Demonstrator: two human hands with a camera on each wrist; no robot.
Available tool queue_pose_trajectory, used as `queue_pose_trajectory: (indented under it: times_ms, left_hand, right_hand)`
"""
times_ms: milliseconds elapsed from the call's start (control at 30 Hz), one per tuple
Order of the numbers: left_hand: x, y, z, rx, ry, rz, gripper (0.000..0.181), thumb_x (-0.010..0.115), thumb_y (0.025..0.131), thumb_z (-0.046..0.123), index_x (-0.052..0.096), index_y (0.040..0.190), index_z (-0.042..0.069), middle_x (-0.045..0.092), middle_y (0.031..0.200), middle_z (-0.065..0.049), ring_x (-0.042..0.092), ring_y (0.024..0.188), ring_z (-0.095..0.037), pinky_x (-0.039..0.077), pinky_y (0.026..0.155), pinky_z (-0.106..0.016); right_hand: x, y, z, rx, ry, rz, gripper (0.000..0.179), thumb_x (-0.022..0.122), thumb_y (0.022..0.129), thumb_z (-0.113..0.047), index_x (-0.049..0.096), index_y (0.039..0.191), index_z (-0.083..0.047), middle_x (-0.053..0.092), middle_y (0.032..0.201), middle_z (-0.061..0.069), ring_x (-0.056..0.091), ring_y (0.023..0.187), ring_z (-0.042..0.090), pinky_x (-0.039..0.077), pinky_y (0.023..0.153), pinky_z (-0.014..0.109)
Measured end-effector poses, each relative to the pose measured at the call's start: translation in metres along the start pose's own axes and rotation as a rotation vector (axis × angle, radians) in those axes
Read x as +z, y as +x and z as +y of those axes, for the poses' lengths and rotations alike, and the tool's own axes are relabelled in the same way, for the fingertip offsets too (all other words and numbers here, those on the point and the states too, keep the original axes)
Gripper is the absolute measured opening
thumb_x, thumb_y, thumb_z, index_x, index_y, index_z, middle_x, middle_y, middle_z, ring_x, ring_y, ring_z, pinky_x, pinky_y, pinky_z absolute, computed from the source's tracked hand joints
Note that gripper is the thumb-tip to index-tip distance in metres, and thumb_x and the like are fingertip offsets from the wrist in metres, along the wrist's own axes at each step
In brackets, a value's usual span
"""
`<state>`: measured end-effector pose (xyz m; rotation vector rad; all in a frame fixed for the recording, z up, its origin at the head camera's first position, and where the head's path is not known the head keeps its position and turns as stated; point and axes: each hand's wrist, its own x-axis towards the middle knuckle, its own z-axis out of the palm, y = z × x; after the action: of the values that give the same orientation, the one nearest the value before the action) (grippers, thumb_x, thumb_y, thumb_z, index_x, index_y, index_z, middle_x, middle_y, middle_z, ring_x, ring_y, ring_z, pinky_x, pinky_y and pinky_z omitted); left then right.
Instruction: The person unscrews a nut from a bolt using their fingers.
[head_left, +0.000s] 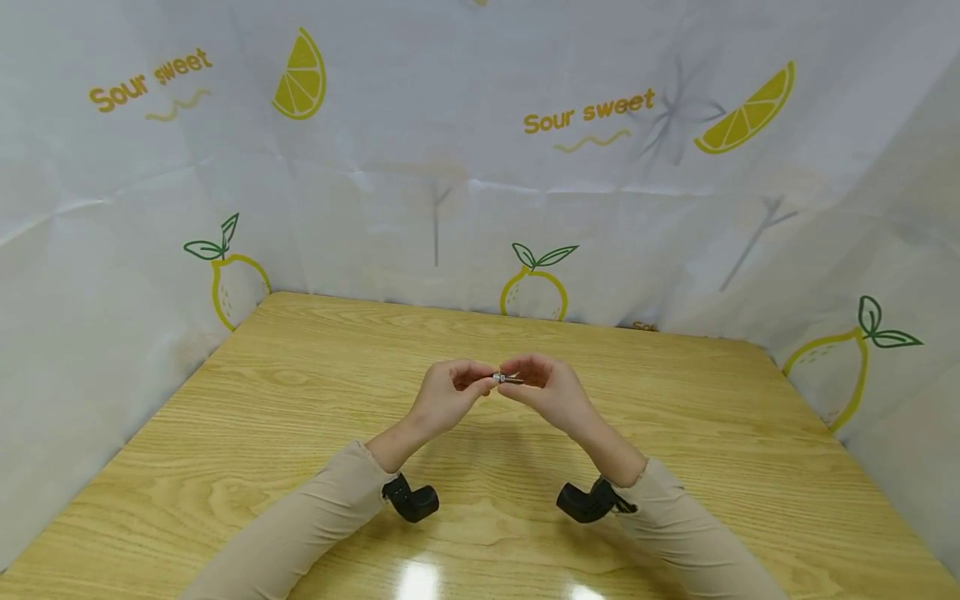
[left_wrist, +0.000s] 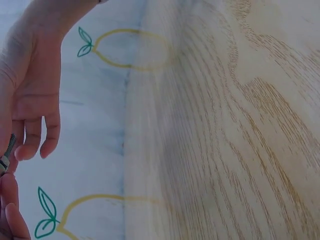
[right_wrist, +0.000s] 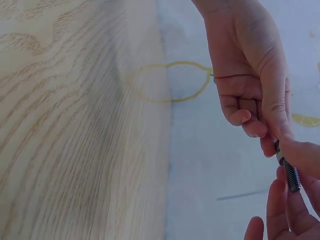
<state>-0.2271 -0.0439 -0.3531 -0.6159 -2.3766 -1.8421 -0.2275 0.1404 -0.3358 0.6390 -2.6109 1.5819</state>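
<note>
Close together, hands (head_left: 448, 396) on a bolt (right_wrist: 292, 178)

"How do the forearms (head_left: 288, 533) lie?"

"Slanting inward and forward, sleeved almost to the wrists (head_left: 396, 444)."

"And the hands?"

"Left hand (head_left: 444, 397) and right hand (head_left: 551, 395) both pinch, each thumb (head_left: 480, 387) low (the index fingers (head_left: 527, 361) arch above), their fingertips (head_left: 502, 365) close together."

The bolt (right_wrist: 292, 178) is partly hidden by fingers (right_wrist: 302, 156); the left wrist view's left edge crops it and the left hand (left_wrist: 16, 221) below it. In the head view, its threads are too small to tell.
</note>
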Motion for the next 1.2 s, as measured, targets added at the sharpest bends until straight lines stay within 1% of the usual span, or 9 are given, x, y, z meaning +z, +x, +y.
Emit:
queue_pose_trajectory:
  times_ms: [133, 233, 400, 567, 633, 767, 867, 1000, 1200]
  left_hand:
    - [0.0007, 0.0007, -0.0008, 0.012, -0.003, -0.002, 0.017, 0.064, 0.089, 0.012, 0.070, 0.101, 0.002, 0.070, 0.096, -0.016, 0.067, 0.084, -0.032, 0.055, 0.075, -0.045]
    - [0.0009, 0.0009, -0.0015, 0.013, -0.001, -0.005, 0.017, 0.063, 0.089, 0.012, 0.070, 0.102, 0.002, 0.070, 0.097, -0.016, 0.067, 0.085, -0.033, 0.055, 0.076, -0.046]
    - [0.0007, 0.0008, -0.0017, 0.011, 0.022, 0.005, 0.015, 0.063, 0.089, 0.013, 0.071, 0.100, 0.004, 0.070, 0.096, -0.014, 0.066, 0.085, -0.031, 0.056, 0.072, -0.034]
    - [0.0011, 0.0006, -0.0013, 0.016, 0.052, 0.036, 0.015, 0.064, 0.089, 0.014, 0.071, 0.100, 0.006, 0.071, 0.096, -0.012, 0.066, 0.086, -0.023, 0.052, 0.072, -0.023]
    - [0.0013, 0.0003, -0.0012, 0.011, 0.055, 0.046, 0.016, 0.064, 0.089, 0.015, 0.071, 0.101, 0.006, 0.071, 0.097, -0.011, 0.066, 0.088, -0.022, 0.053, 0.074, -0.023]
    - [0.0010, -0.0006, -0.0006, 0.003, 0.058, 0.054, 0.016, 0.064, 0.089, 0.015, 0.071, 0.101, 0.007, 0.071, 0.097, -0.010, 0.066, 0.088, -0.021, 0.053, 0.076, -0.025]
    - [0.0008, -0.0008, -0.0006, 0.008, 0.054, 0.053, 0.015, 0.064, 0.089, 0.015, 0.071, 0.100, 0.007, 0.070, 0.097, -0.010, 0.066, 0.088, -0.021, 0.054, 0.076, -0.027]
    - [0.0006, -0.0009, -0.0010, 0.037, 0.049, 0.053, 0.016, 0.064, 0.089, 0.013, 0.070, 0.099, 0.004, 0.070, 0.097, -0.013, 0.066, 0.087, -0.022, 0.054, 0.075, -0.027]
    - [0.0010, -0.0010, -0.0024, 0.042, 0.046, 0.041, 0.018, 0.064, 0.089, 0.015, 0.070, 0.100, 0.004, 0.070, 0.098, -0.014, 0.066, 0.087, -0.023, 0.053, 0.073, -0.021]
  right_hand:
    - [-0.0005, 0.0003, 0.0005, 0.012, 0.006, -0.022, 0.035, 0.064, 0.089, -0.023, 0.059, 0.119, -0.005, 0.063, 0.115, 0.015, 0.063, 0.102, 0.028, 0.053, 0.088, 0.037]
    - [-0.0004, 0.0008, 0.0002, -0.007, -0.012, -0.049, 0.033, 0.058, 0.093, -0.026, 0.062, 0.117, -0.004, 0.065, 0.112, 0.016, 0.064, 0.102, 0.029, 0.053, 0.088, 0.037]
    - [-0.0002, 0.0007, -0.0011, -0.010, -0.016, -0.033, 0.024, 0.063, 0.090, -0.020, 0.065, 0.108, -0.005, 0.067, 0.107, 0.014, 0.064, 0.099, 0.026, 0.053, 0.085, 0.035]
    - [-0.0010, 0.0004, -0.0015, 0.011, 0.027, -0.033, 0.031, 0.066, 0.088, -0.017, 0.060, 0.115, -0.002, 0.063, 0.112, 0.017, 0.061, 0.104, 0.029, 0.052, 0.089, 0.037]
    - [-0.0009, 0.0004, -0.0023, 0.030, 0.031, -0.053, 0.034, 0.062, 0.091, -0.021, 0.058, 0.119, -0.003, 0.062, 0.117, 0.017, 0.060, 0.107, 0.030, 0.051, 0.091, 0.040]
    - [0.0009, 0.0011, -0.0028, 0.037, 0.012, -0.088, 0.034, 0.053, 0.096, -0.026, 0.061, 0.118, -0.001, 0.066, 0.112, 0.018, 0.061, 0.106, 0.034, 0.051, 0.091, 0.043]
    - [0.0019, 0.0011, -0.0021, 0.009, 0.011, -0.074, 0.027, 0.057, 0.094, -0.020, 0.063, 0.112, 0.000, 0.067, 0.106, 0.018, 0.063, 0.102, 0.033, 0.051, 0.090, 0.041]
    - [0.0017, 0.0014, -0.0010, -0.008, 0.041, -0.048, 0.031, 0.064, 0.089, -0.015, 0.059, 0.116, -0.002, 0.063, 0.113, 0.018, 0.061, 0.105, 0.030, 0.051, 0.091, 0.040]
    - [0.0018, 0.0020, -0.0009, 0.022, 0.033, -0.063, 0.031, 0.055, 0.095, -0.024, 0.061, 0.115, -0.001, 0.066, 0.108, 0.019, 0.062, 0.102, 0.035, 0.051, 0.089, 0.045]
